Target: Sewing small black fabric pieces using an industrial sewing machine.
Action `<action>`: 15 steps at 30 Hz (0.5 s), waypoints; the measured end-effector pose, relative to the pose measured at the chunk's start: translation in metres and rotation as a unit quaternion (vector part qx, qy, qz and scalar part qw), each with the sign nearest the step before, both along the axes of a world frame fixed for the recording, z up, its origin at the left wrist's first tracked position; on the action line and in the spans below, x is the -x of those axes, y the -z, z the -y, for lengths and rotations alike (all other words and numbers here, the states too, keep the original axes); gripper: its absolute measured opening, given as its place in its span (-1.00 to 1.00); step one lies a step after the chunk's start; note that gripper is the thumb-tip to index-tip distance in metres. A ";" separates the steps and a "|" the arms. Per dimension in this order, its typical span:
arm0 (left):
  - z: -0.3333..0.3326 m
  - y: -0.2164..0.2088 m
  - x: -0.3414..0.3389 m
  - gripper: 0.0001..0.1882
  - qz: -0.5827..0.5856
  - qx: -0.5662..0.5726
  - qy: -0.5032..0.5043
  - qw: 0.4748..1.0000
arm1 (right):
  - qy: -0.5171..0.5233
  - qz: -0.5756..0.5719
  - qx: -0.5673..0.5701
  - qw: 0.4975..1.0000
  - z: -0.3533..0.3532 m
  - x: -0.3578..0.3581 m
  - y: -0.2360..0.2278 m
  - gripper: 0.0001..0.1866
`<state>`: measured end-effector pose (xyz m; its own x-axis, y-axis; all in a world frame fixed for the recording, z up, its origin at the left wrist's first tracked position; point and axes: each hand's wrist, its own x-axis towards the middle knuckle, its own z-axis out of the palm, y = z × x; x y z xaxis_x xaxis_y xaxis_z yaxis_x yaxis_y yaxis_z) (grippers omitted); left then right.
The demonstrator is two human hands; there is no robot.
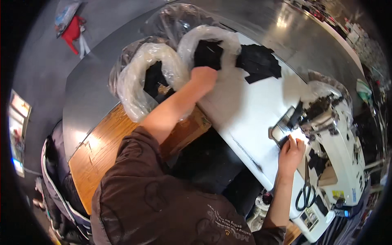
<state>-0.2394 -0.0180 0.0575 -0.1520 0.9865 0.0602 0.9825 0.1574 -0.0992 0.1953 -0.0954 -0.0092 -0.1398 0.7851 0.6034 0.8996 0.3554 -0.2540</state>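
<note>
My left hand reaches across to the near edge of a clear plastic bag with black fabric pieces inside. Its fingers are hidden and slightly blurred. At the white sewing machine, under the bright lamp light, my right hand is closed, thumb and fingers pinched on a small black fabric piece beside the needle area. Black-handled scissors lie on the machine table just below my right hand.
Another plastic bag with black pieces stands under my left forearm. More black cut pieces lie at the back of the white tabletop. A wooden board is at the left, and a grey metal table lies beyond.
</note>
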 end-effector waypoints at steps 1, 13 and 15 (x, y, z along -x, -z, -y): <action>-0.001 -0.004 -0.002 -0.81 -0.001 -0.005 0.000 1.000 | 0.018 0.006 0.014 1.000 -0.001 -0.006 0.005 -0.74; -0.022 -0.070 -0.002 -0.59 0.065 -0.216 0.069 0.972 | -0.019 -0.103 0.035 0.994 0.018 0.003 -0.022 -0.76; -0.005 -0.086 -0.050 -0.64 0.247 -0.235 0.221 0.914 | -0.019 -0.143 0.075 0.987 0.029 -0.005 -0.027 -0.77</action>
